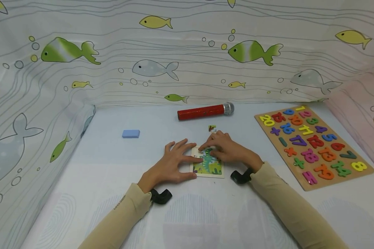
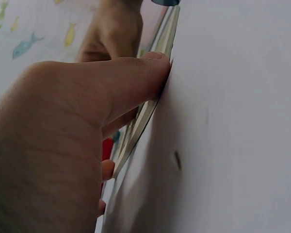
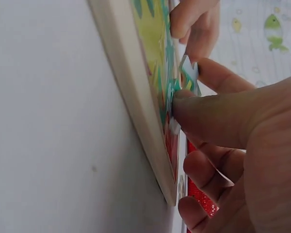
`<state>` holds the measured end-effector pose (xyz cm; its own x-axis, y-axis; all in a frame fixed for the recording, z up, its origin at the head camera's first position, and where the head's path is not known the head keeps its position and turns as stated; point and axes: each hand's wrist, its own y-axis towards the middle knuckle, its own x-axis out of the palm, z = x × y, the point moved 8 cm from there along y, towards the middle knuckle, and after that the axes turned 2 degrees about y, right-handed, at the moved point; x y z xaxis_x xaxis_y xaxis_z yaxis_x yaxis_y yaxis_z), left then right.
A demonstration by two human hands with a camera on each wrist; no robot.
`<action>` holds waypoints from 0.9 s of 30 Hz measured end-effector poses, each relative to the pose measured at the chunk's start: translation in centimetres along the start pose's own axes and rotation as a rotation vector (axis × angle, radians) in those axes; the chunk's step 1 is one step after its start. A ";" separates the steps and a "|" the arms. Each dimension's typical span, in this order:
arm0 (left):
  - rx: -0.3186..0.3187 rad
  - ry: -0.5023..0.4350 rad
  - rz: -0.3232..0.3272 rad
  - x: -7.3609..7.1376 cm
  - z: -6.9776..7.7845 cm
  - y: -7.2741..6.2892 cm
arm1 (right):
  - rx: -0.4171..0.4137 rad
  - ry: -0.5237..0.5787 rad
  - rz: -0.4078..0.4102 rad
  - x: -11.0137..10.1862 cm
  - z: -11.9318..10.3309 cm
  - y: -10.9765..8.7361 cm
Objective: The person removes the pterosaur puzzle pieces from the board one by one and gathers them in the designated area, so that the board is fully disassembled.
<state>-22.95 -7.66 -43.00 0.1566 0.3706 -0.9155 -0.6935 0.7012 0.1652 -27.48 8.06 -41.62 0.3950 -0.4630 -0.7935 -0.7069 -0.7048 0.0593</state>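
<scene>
A small jigsaw puzzle with a green dinosaur picture [image 1: 208, 166] lies in its pale frame at the middle of the table. My left hand [image 1: 169, 166] is spread at the frame's left side, the index finger reaching onto the picture and the thumb [image 2: 140, 73] touching the frame's edge. Over the puzzle's upper right, my right hand [image 1: 225, 147] pinches a puzzle piece [image 3: 189, 72] between thumb and index finger. The piece stands tilted up from the picture. Another loose puzzle piece [image 1: 212, 128] lies just beyond the right hand.
A red microphone [image 1: 202, 112] with a silver head lies at the back. To the left is a blue block [image 1: 131, 134]. A wooden number board [image 1: 302, 186] with colourful numerals occupies the right side. Fish-patterned cloth [image 1: 193, 74] rises behind the table.
</scene>
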 end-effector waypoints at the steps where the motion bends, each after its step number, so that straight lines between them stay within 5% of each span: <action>1: -0.001 0.000 0.000 0.0 0.0 0.0 | 0.000 0.003 0.009 -0.1 -0.1 -0.1; 16: -0.011 0.018 -0.001 0.0 0.1 0.0 | 0.005 0.011 -0.005 0.5 -0.3 -0.6; 27: -0.013 0.026 -0.001 0.1 0.1 -0.1 | -0.075 -0.098 0.026 0.4 -1.0 -0.7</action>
<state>-22.79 -7.66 -43.07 0.1386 0.3536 -0.9250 -0.7028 0.6933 0.1597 -26.23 7.79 -41.39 0.3147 -0.4295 -0.8465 -0.6691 -0.7329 0.1231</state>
